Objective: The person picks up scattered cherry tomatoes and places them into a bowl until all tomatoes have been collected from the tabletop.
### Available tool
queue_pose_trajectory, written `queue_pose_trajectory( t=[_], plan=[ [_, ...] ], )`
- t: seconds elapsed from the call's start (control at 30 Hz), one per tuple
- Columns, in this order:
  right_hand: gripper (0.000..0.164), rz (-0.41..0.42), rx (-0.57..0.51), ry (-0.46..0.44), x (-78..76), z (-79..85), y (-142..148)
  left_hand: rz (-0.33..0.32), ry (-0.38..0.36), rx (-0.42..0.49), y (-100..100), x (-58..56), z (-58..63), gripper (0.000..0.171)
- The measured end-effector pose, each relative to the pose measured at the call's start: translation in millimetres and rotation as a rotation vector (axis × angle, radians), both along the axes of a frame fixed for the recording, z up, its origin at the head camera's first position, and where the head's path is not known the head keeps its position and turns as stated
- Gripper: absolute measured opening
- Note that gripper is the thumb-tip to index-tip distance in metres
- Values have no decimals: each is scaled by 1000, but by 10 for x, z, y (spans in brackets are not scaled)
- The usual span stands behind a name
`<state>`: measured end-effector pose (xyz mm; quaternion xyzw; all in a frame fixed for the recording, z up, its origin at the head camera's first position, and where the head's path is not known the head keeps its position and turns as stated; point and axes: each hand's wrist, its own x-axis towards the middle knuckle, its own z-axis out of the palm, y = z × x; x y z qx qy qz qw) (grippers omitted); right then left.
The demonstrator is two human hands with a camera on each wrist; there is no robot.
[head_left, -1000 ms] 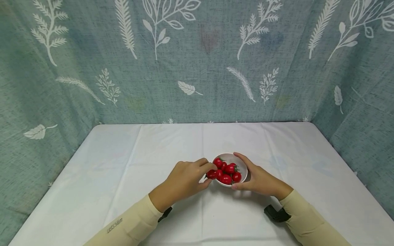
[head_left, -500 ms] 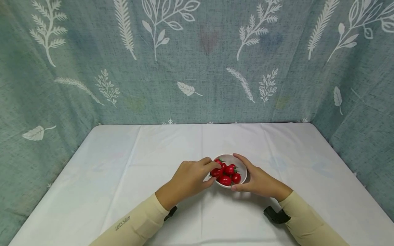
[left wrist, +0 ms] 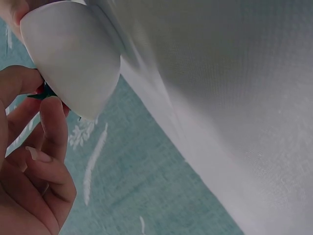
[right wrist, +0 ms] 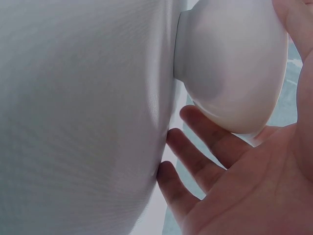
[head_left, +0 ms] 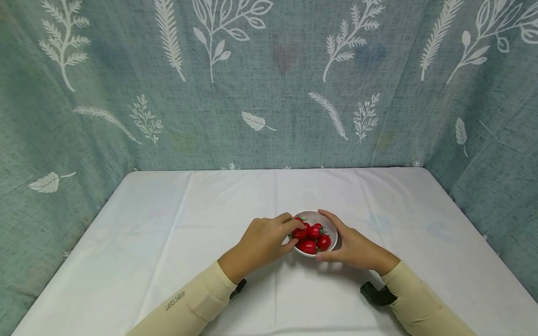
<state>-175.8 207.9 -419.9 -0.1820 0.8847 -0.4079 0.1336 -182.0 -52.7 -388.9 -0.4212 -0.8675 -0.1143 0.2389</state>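
Note:
A small white bowl (head_left: 327, 222) of red cherry tomatoes (head_left: 315, 231) with green stems stands on the white tablecloth. My left hand (head_left: 265, 240) is at its left rim, pinching a cherry tomato (head_left: 299, 234) between thumb and fingers, over the other tomatoes. In the left wrist view the green stem (left wrist: 47, 91) shows between the fingertips beside the bowl, most of that tomato hidden. On the other side, my right hand (head_left: 357, 245) grips the bowl, thumb at the near rim and a finger at the far rim. The right wrist view shows its other fingers (right wrist: 195, 159) spread below the bowl's side.
The white-clothed table (head_left: 218, 200) extends on both sides of the bowl. Behind and beside it hangs a blue-green curtain (head_left: 252, 93) with white leaf prints. Black straps (head_left: 378, 294) sit at both wrists, below pale sleeves.
My left hand has moved a little to the right, bringing the pinched tomato from outside the left rim to over the bowl. The right hand and bowl stay almost still.

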Motion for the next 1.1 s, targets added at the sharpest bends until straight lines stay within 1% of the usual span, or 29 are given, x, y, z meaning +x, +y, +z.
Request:
queue_pose_trajectory(
  t=[0.23,0.4,0.53,0.6,0.87,1.1],
  plan=[
    [108,4,-1,1,-4,6,1,1,-22,-18,23,-20,-17,27],
    [108,11,-17,-12,2,10,-13,4,-26,-23,15,-1,-24,27],
    [107,18,-11,-20,-1,20,-25,5,-24,-23,12,11,-23,27],
    [107,25,-1,-10,-7,22,-28,9,-23,-22,11,14,-20,27],
    [106,20,5,-10,4,27,-25,16,-19,-35,7,20,-34,29],
    [105,23,4,-3,-6,23,-19,25,-8,-38,-37,34,-32,34]
  ],
)
